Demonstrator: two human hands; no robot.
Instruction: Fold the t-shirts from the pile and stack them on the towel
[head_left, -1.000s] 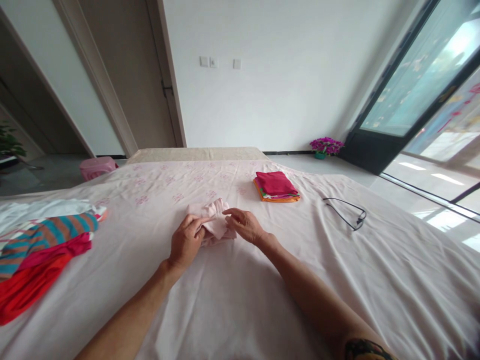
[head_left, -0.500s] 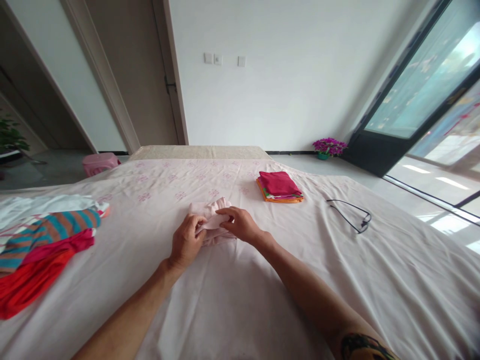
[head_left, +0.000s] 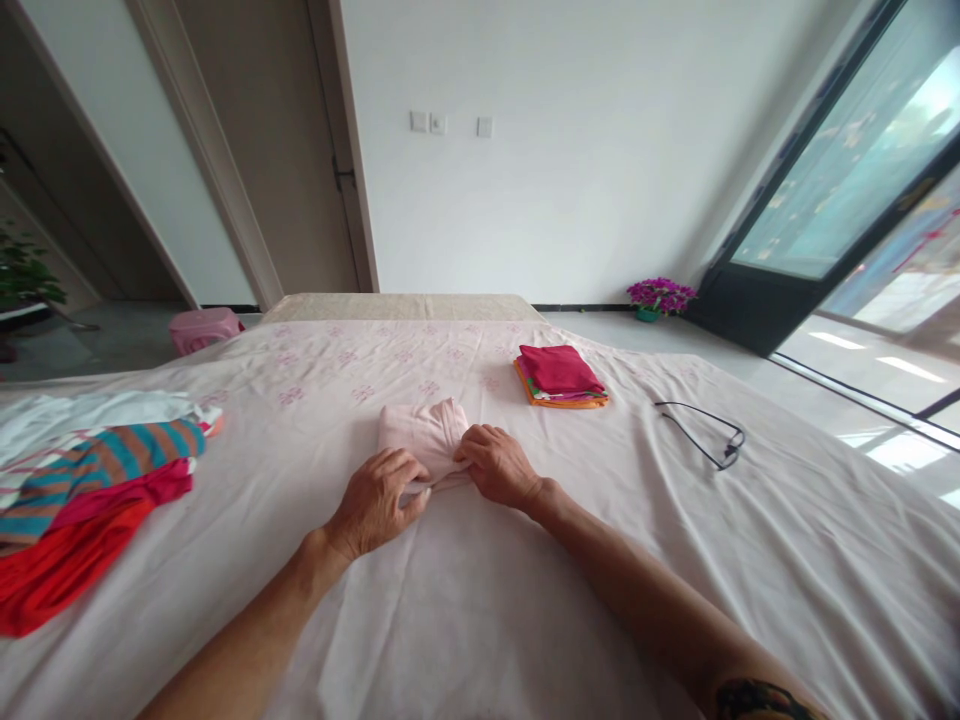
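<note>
A pale pink garment [head_left: 418, 428] lies folded into a small bundle on the bed sheet in front of me. My left hand [head_left: 381, 500] is at its near left edge, fingertips on top and thumb below, with cloth between them. At the near right corner, my right hand [head_left: 501, 466] is closed on the cloth with its fingers curled. The fingers partly hide the near edge. Beyond my right hand sits a neat stack of folded clothes [head_left: 561, 372], dark red on top and orange at the bottom.
To the left is a loose pile of clothes [head_left: 112, 455], white, striped and red. Black-framed glasses [head_left: 729, 447] rest on the pale sheet [head_left: 600, 520] to the right. Past the bed are a pink stool [head_left: 204, 330] and purple flowers [head_left: 660, 297] in a green pot.
Both hands have moved toward me and slightly apart, down to the bundle's near edge. The garment's top, bunched up before, now lies flatter and smoother.
</note>
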